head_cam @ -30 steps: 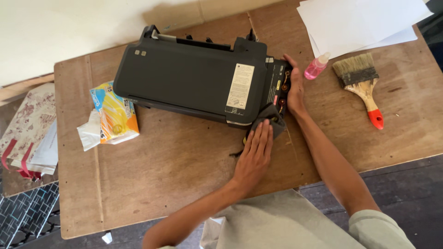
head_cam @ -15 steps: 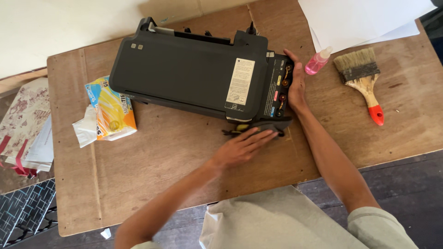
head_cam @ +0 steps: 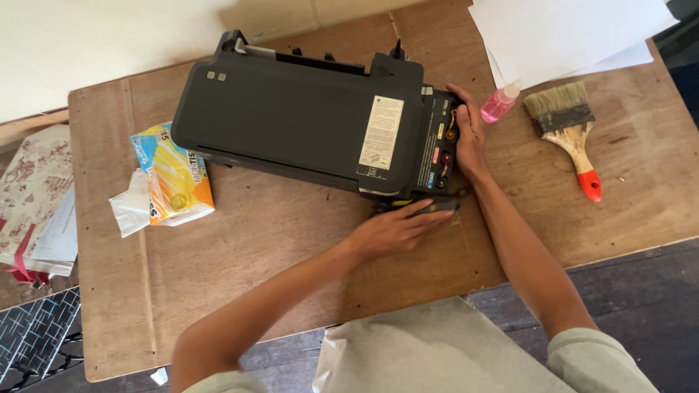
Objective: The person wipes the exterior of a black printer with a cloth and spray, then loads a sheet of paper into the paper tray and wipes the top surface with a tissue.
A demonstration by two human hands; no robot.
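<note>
The black inkjet printer (head_cam: 306,120) lay face-down, askew across the far half of the wooden table (head_cam: 291,262), its ink-tank end toward the table's right side. The right hand (head_cam: 470,135) was pressed flat against that tank end, fingers spread over the coloured caps, gripping nothing. The left hand (head_cam: 397,229) lay flat and narrow at the printer's near right corner, fingertips on a small dark part (head_cam: 429,206) beneath the housing; whether it pinched the part could not be told.

Judging by this, a hard tug at that corner might have slid the printer toward the pink spray bottle (head_cam: 500,102) just beside the right hand and tipped it, or strained the tank end so that ink leaked onto the wood. The paintbrush (head_cam: 571,135) lay well apart.

Compared with a second earlier, the left hand had swung from pointing at the far edge to pointing rightward, and lower against the corner; the right hand had stayed put.
</note>
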